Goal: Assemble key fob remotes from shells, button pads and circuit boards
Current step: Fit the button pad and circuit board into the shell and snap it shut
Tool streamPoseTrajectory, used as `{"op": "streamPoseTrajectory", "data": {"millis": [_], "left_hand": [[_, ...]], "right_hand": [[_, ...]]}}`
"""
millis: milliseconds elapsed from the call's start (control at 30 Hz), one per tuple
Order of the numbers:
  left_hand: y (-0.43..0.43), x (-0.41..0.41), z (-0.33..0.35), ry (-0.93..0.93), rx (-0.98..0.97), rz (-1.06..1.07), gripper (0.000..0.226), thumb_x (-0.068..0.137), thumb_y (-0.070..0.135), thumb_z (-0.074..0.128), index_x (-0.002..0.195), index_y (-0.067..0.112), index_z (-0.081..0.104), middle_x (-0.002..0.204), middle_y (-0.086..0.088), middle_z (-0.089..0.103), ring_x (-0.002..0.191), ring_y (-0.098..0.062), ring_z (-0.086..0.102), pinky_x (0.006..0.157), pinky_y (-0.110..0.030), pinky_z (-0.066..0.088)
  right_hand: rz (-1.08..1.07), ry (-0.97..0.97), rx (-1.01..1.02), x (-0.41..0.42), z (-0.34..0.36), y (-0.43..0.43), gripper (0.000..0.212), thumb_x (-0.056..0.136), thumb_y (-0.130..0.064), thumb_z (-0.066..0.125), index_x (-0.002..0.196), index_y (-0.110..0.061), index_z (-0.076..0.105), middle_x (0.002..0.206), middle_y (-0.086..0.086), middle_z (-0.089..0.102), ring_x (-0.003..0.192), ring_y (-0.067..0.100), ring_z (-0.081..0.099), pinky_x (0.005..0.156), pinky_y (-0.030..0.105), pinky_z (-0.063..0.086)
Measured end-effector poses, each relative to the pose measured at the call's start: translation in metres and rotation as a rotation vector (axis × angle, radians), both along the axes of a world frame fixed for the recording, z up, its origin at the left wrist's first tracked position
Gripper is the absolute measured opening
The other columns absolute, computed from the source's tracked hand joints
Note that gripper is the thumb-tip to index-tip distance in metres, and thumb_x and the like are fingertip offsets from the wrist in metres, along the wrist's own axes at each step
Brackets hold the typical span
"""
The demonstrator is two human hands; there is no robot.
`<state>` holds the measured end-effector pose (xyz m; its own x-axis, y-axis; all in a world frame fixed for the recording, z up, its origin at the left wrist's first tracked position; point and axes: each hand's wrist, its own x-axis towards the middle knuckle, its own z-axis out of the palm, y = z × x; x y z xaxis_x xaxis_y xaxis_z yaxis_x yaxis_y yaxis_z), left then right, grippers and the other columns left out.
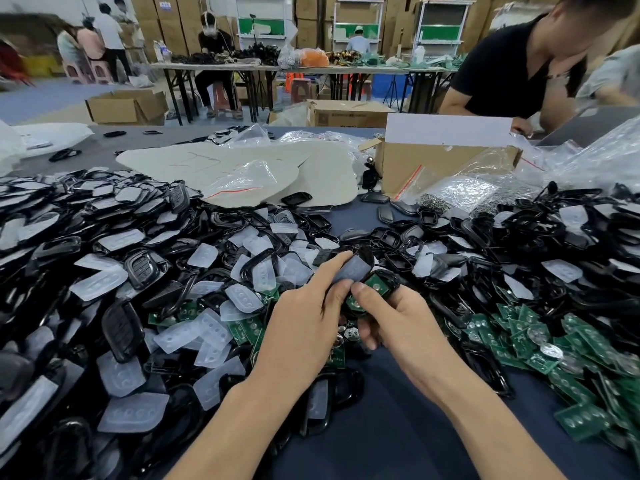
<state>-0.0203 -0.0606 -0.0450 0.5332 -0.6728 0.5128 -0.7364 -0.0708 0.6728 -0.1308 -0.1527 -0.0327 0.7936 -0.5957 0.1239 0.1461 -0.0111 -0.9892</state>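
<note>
My left hand pinches a black shell half with a translucent button pad in it, index finger stretched along its top. Just right of it, my right hand grips another black shell half with a green circuit board seated inside; the thumb presses near the board's lower end. The two halves touch at their near edges above the blue table cloth.
Heaps of black shells and translucent pads cover the left and centre. Green circuit boards lie in a pile at the right. A cardboard box, plastic bags and white sheets stand behind. A person in black leans over the far right.
</note>
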Motion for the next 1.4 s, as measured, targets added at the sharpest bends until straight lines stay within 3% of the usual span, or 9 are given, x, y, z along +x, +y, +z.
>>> {"op": "streamPoseTrajectory", "data": {"millis": [600,733,833,967,1067,1133,1200,1300,1400], "left_hand": [[0.005,-0.005,0.009,-0.033,0.02,-0.024,0.043,0.101,0.023,0.054,0.142,0.036,0.052,0.062,0.001,0.062,0.059,-0.027,0.061,0.061,-0.045,0.053],[0.006,-0.003,0.007,-0.038,0.021,-0.054,0.049,0.098,0.013,0.049,0.142,0.033,0.054,0.056,0.021,0.049,0.051,-0.004,0.05,0.057,-0.029,0.051],[0.008,-0.002,0.007,-0.041,0.05,-0.065,0.056,0.092,0.017,0.041,0.143,0.039,0.051,0.062,0.014,0.059,0.049,-0.004,0.043,0.054,-0.028,0.046],[0.008,-0.005,0.007,-0.055,0.166,-0.189,0.059,0.097,0.013,0.042,0.144,0.049,0.044,0.067,0.012,0.061,0.061,-0.007,0.058,0.067,-0.035,0.055],[0.012,-0.009,0.01,-0.11,0.247,-0.231,0.052,0.099,0.028,0.032,0.147,0.046,0.035,0.075,0.016,0.06,0.075,-0.009,0.061,0.073,-0.037,0.053],[0.015,-0.012,0.012,-0.157,0.269,-0.231,0.053,0.095,0.037,0.024,0.148,0.045,0.029,0.087,0.017,0.061,0.081,-0.01,0.059,0.074,-0.037,0.052],[0.016,-0.017,0.013,-0.214,0.288,-0.226,0.055,0.095,0.044,0.023,0.15,0.042,0.025,0.105,0.016,0.06,0.086,-0.011,0.059,0.073,-0.038,0.053],[0.012,-0.02,0.011,-0.288,0.362,-0.198,0.063,0.095,0.047,0.018,0.157,0.036,0.017,0.127,0.013,0.054,0.096,-0.017,0.062,0.076,-0.037,0.053],[0.009,-0.02,0.009,-0.349,0.356,-0.13,0.064,0.097,0.044,0.017,0.159,0.029,0.016,0.137,0.008,0.054,0.1,-0.023,0.066,0.076,-0.04,0.055]], "right_hand": [[0.059,-0.026,0.051,-0.001,-0.008,-0.004,0.02,0.098,-0.036,0.059,0.09,-0.03,0.077,0.071,-0.007,0.066,0.056,0.008,0.057,0.048,0.022,0.045],[0.122,-0.058,0.128,-0.001,-0.007,-0.004,0.025,0.088,-0.049,0.064,0.092,-0.03,0.079,0.075,-0.008,0.067,0.061,0.009,0.06,0.054,0.023,0.048],[0.168,-0.103,0.224,-0.001,-0.007,-0.003,0.022,0.084,-0.046,0.067,0.087,-0.028,0.08,0.077,-0.007,0.07,0.063,0.01,0.062,0.056,0.023,0.05],[0.08,-0.09,0.283,0.002,-0.012,-0.003,0.042,0.084,-0.045,0.067,0.094,-0.005,0.058,0.07,-0.001,0.066,0.058,0.01,0.058,0.052,0.022,0.048],[0.035,-0.03,0.225,0.003,-0.017,-0.004,0.064,0.077,-0.063,0.072,0.095,-0.005,0.052,0.066,0.0,0.061,0.059,0.012,0.056,0.052,0.024,0.048],[0.006,0.002,0.214,0.004,-0.019,-0.004,0.083,0.07,-0.075,0.074,0.1,0.0,0.054,0.077,0.009,0.067,0.072,0.02,0.063,0.062,0.039,0.056],[-0.009,0.037,0.235,0.004,-0.022,-0.004,0.092,0.067,-0.079,0.072,0.112,-0.001,0.06,0.102,0.017,0.074,0.099,0.026,0.07,0.087,0.05,0.058],[0.016,0.083,0.246,0.003,-0.023,-0.001,0.085,0.065,-0.084,0.068,0.116,-0.016,0.067,0.114,0.007,0.076,0.114,0.02,0.07,0.098,0.036,0.054],[0.024,0.102,0.265,0.004,-0.021,-0.001,0.1,0.062,-0.085,0.069,0.133,-0.017,0.058,0.125,0.0,0.072,0.121,0.014,0.065,0.108,0.039,0.048]]}}
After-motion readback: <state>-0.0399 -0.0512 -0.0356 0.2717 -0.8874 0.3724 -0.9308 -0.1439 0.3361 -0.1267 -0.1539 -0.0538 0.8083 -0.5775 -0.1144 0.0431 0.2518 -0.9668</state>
